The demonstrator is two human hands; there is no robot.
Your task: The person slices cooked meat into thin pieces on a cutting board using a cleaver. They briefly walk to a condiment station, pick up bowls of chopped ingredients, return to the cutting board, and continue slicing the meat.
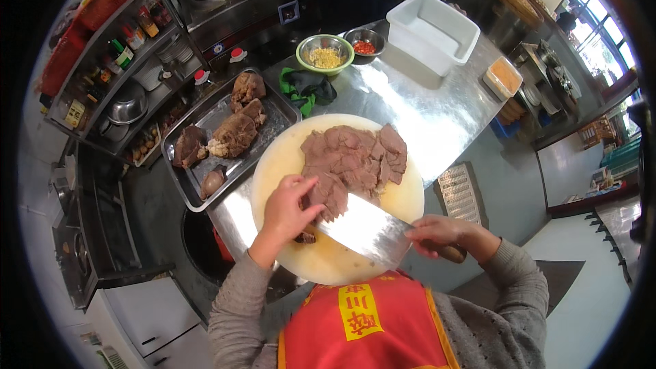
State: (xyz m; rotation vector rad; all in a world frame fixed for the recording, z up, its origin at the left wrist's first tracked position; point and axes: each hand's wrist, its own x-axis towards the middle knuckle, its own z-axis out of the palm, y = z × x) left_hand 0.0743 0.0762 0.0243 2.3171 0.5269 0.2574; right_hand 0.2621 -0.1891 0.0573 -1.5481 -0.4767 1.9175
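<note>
My right hand point(435, 236) grips the wooden handle of a broad steel cleaver point(379, 233). The blade lies slanted over a round, pale cutting board point(405, 195). My left hand point(287, 210) bears on a few slices of cooked meat point(330, 195), its thumb and fingers around their left side. Those slices overlap the blade's far end, and my hand partly hides them. Beyond them, a spread pile of thin meat slices point(353, 154) covers the board's far half. A small dark piece of meat point(306, 237) shows below my left hand.
Left of the board, a metal tray point(241, 177) holds several cooked meat chunks point(233, 136). Farther back are a dark green cloth point(307, 87), a bowl of chopped yellowish food point(325, 57), a bowl of chopped red chillies point(364, 48) and a white plastic tub point(433, 36). The steel table's edge runs along the right.
</note>
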